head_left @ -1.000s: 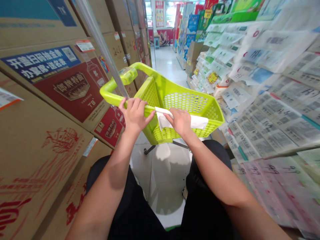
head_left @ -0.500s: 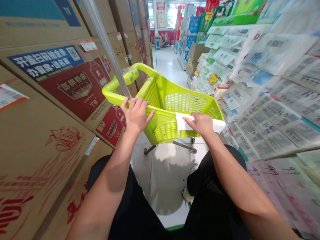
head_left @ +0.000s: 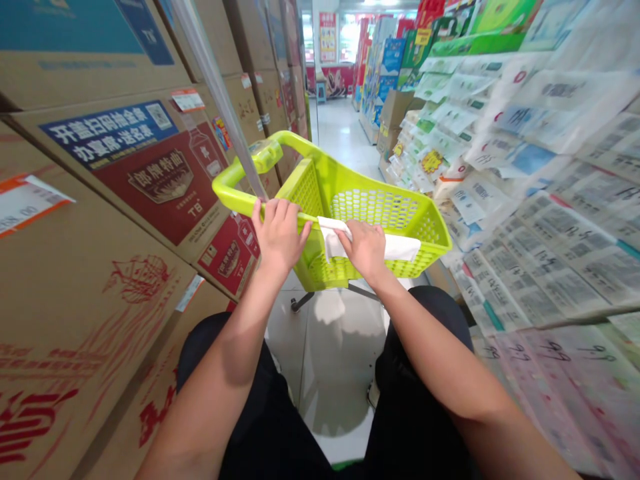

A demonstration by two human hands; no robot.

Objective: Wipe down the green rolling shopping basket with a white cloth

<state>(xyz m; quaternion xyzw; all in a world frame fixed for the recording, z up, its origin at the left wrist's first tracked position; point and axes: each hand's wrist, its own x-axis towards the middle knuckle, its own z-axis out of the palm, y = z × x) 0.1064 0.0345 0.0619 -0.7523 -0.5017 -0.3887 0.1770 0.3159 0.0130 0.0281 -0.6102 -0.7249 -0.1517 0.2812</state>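
A lime-green plastic shopping cart [head_left: 380, 203] stands in the aisle right in front of me, its basket tilted. My left hand [head_left: 280, 235] is wrapped over the near rim where the handle meets the basket. My right hand [head_left: 367, 248] presses a white cloth [head_left: 403, 247] flat against the near rim, fingers closed on it. The cloth drapes over the rim on both sides of the hand. My knees in black trousers show below.
Stacked brown cartons [head_left: 115, 200] with red and blue labels wall the left side, close to the cart. Shelves of plastic-wrapped packs [head_left: 540, 193] fill the right. A clear pole [head_left: 220, 93] slants down to the handle. A pale tiled aisle [head_left: 340, 133] runs ahead.
My right hand slid the white cloth right along the rim, then back left toward the middle. The left hand kept its grip on the cart.
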